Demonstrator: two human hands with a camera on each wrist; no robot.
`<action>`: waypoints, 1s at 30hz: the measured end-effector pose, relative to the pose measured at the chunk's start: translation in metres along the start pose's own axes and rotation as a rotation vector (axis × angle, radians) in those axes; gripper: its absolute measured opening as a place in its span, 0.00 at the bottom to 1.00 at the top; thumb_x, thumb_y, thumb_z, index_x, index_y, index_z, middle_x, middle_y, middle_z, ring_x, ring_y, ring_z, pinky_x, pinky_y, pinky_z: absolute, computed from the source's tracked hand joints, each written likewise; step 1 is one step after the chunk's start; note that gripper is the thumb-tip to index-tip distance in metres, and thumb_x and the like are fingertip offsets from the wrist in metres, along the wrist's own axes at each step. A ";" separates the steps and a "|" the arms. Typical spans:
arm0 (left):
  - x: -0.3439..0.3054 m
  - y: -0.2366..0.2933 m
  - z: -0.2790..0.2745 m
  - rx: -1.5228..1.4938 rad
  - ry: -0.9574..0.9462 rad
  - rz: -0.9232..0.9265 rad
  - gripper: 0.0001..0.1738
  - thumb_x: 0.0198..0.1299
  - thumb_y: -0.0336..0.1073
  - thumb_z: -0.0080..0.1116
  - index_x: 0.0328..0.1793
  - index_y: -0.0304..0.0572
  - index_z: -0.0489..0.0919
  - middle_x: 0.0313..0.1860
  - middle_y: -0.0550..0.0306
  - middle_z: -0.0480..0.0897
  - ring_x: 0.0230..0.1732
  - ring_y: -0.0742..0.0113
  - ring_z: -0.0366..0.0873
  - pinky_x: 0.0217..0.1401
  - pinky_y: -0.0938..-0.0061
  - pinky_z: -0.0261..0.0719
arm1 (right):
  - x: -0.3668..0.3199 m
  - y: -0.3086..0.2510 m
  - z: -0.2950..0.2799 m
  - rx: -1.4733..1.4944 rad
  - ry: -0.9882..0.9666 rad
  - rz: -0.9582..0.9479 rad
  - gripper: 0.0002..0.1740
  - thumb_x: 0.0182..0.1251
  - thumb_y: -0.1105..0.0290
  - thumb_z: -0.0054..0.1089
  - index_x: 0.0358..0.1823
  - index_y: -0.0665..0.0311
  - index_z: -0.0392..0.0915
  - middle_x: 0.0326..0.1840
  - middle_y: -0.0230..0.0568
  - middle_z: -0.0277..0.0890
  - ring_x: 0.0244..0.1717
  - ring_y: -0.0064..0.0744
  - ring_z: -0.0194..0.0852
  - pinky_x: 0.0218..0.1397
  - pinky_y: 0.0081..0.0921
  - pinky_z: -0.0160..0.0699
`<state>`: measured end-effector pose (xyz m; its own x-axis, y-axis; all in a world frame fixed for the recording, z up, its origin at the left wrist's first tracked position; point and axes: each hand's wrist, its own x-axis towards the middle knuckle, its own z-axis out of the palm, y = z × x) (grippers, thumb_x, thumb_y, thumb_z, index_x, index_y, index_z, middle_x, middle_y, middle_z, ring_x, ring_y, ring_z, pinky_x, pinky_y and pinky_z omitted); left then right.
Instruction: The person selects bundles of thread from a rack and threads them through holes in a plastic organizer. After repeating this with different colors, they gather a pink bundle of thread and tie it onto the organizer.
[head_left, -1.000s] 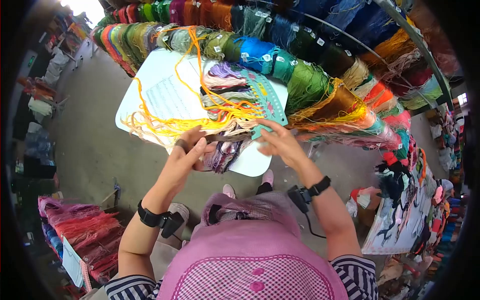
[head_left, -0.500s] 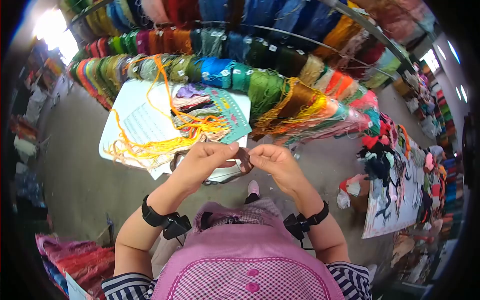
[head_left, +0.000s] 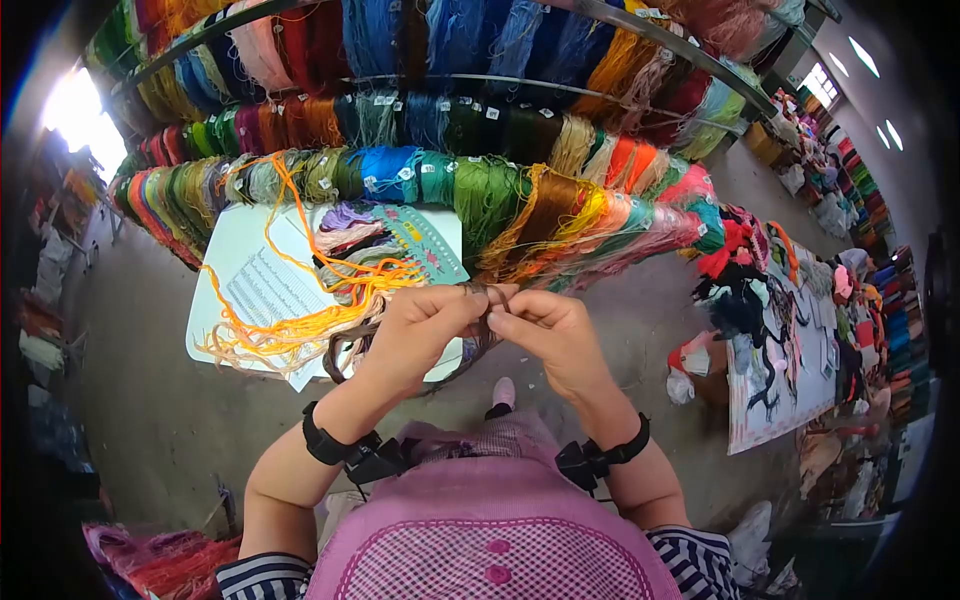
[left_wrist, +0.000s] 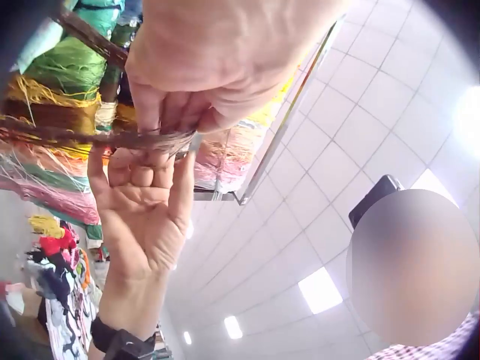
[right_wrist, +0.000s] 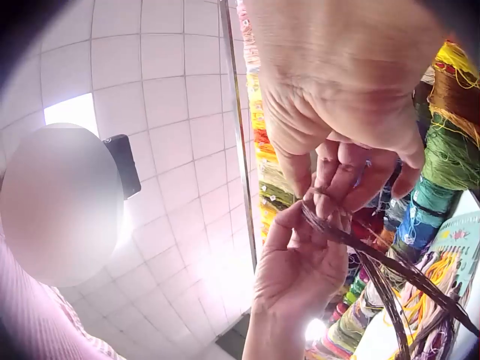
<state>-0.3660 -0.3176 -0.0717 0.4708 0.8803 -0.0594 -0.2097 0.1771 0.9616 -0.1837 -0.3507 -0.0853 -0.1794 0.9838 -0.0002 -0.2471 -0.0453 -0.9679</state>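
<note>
A hank of dark brown thread [right_wrist: 375, 255] runs between the two hands, raised in front of the apron. My left hand [head_left: 425, 330] pinches it with thumb and fingers, and a loose loop hangs beside that wrist. Fingertips almost meeting the left ones, my right hand [head_left: 555, 335] also pinches the strands. In the left wrist view the brown strands cross in front of the right palm. Beyond the hands lies a teal card [head_left: 425, 245] with printed flowers, several coloured thread bundles fastened along it. Long orange thread [head_left: 270, 325] trails from there.
A white board [head_left: 205, 310] carries a printed sheet [head_left: 275, 285] and the card. Behind it, rails hold rows of tagged coloured skeins [head_left: 495, 205]. Another white board with dark threads [head_left: 780, 370] stands at the right.
The right hand has left the teal card and joined the left at the brown thread. Both hands came back toward the body, off the card, and the head view tilted up.
</note>
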 end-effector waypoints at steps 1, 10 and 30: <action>0.003 -0.004 -0.001 -0.043 0.009 0.034 0.13 0.66 0.33 0.53 0.44 0.29 0.84 0.49 0.47 0.84 0.45 0.70 0.82 0.51 0.76 0.79 | 0.003 0.002 -0.001 0.003 0.001 -0.008 0.08 0.65 0.75 0.63 0.43 0.71 0.82 0.41 0.33 0.80 0.42 0.17 0.75 0.49 0.17 0.72; 0.014 -0.004 -0.011 -0.249 0.057 -0.114 0.15 0.66 0.34 0.52 0.47 0.27 0.82 0.53 0.41 0.82 0.51 0.62 0.82 0.55 0.70 0.80 | 0.016 0.000 -0.012 -0.098 0.022 -0.031 0.07 0.65 0.73 0.64 0.41 0.70 0.82 0.37 0.30 0.80 0.39 0.15 0.72 0.44 0.16 0.69; 0.026 0.000 -0.007 -0.357 0.120 -0.154 0.16 0.68 0.35 0.50 0.50 0.27 0.81 0.57 0.45 0.81 0.51 0.64 0.82 0.53 0.69 0.81 | 0.038 0.009 -0.023 0.192 0.041 0.064 0.08 0.67 0.72 0.61 0.42 0.71 0.79 0.37 0.33 0.79 0.38 0.17 0.73 0.45 0.16 0.70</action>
<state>-0.3603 -0.2917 -0.0752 0.4206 0.8730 -0.2468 -0.4388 0.4338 0.7869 -0.1715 -0.3094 -0.1001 -0.1628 0.9838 -0.0745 -0.4137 -0.1366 -0.9001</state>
